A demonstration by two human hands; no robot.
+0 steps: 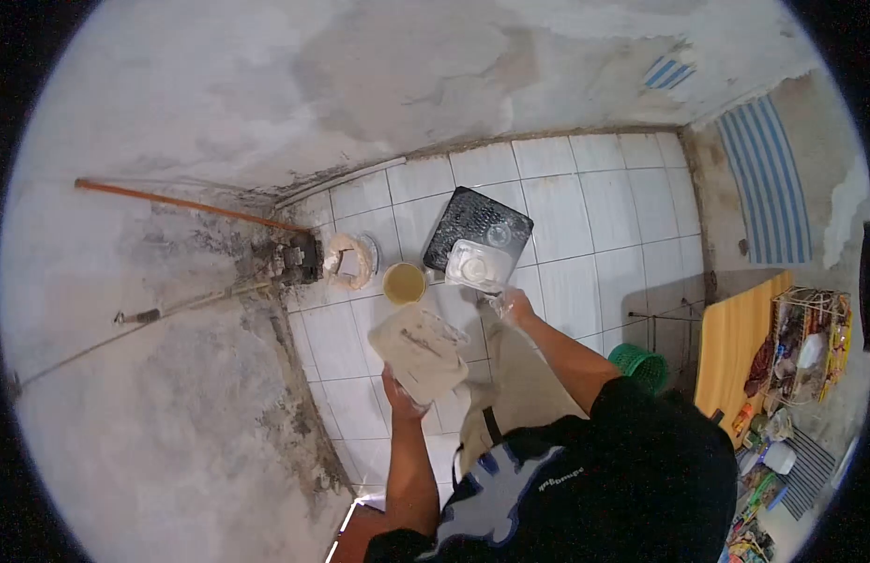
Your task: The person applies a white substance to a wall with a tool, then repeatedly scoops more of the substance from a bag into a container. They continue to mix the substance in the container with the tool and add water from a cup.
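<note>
My left hand (402, 402) holds up a flat, dirty whitish slab (421, 352) from below, over the white tiled floor (585, 216). My right hand (515, 305) reaches forward and pinches a bit of clear plastic (496, 298) at the edge of a clear plastic container (474, 266). That container rests on the near end of a black tray (479, 223) lying on the tiles. A round yellow cup (404, 283) stands just left of the container, beyond the slab. I wear a beige apron (519, 385).
A pale ring-shaped object (348, 261) lies by a dark pipe fitting (299, 261) at the stained wall. An orange pipe (172, 200) runs along that wall. On the right are a green basket (641, 364), an orange table (735, 347) and a cluttered wire rack (810, 338).
</note>
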